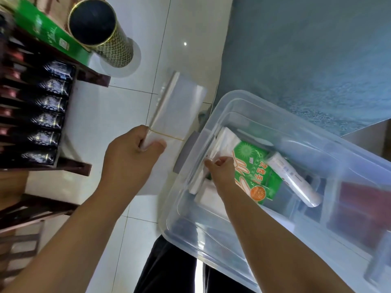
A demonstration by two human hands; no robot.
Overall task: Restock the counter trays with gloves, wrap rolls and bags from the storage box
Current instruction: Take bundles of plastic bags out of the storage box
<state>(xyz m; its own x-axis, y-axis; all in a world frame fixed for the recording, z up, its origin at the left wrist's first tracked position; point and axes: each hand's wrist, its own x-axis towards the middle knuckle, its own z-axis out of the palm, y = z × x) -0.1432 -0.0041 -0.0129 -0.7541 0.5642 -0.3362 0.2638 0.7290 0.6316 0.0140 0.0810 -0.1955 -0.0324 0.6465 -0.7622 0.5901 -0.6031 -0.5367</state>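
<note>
Our left hand (129, 153) grips a banded bundle of clear bags (175, 108) outside the storage box (211, 111), presumably freeing our right hand (222, 168) to pinch a white pack (222, 140) inside, beside the glove packet (251, 166) and wrap roll (294, 180).

The transparent plastic storage box (275, 109) has a grey latch (187, 153). Inside it, the flat green glove packet (257, 168) bears white hand outlines, red lettering and an orange disc; the cylindrical wrap roll (294, 180) and the stack of folded bags (222, 142) are white. A yellow band (169, 135) crosses the clear bundle of plastic bags (177, 106). The round tube (114, 49) shows a gold-and-black lattice.
</note>
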